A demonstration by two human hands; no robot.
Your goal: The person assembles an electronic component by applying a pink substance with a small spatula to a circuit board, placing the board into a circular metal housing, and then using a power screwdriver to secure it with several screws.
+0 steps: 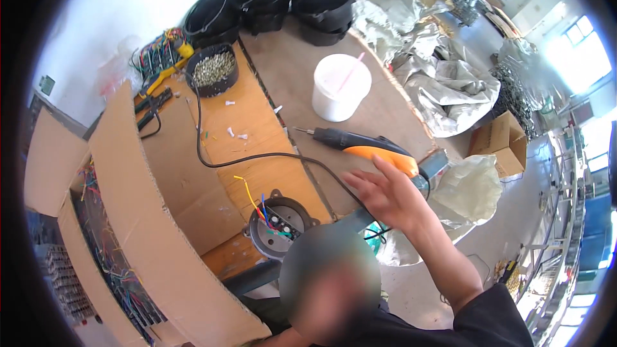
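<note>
1. From my end, the left hand is out of sight; I cannot tell its fingers.
2. I have a round dark housing at the table's near edge, coloured wires rising from it.
3. My right hand looks empty, fingers apart, just beside the black-and-orange electric screwdriver.
4. Beyond, I see a white bucket, then black tubs.

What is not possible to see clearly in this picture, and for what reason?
Head view throughout:
Left hand: apparently behind the round blurred patch; grip unknown.
Round dark-grey housing: lower right edge covered by that patch.
Bare right hand: blurred; touching the orange-and-black power screwdriver or not is unclear.
Small metallic pieces in the black bowl: too small to identify.
</note>
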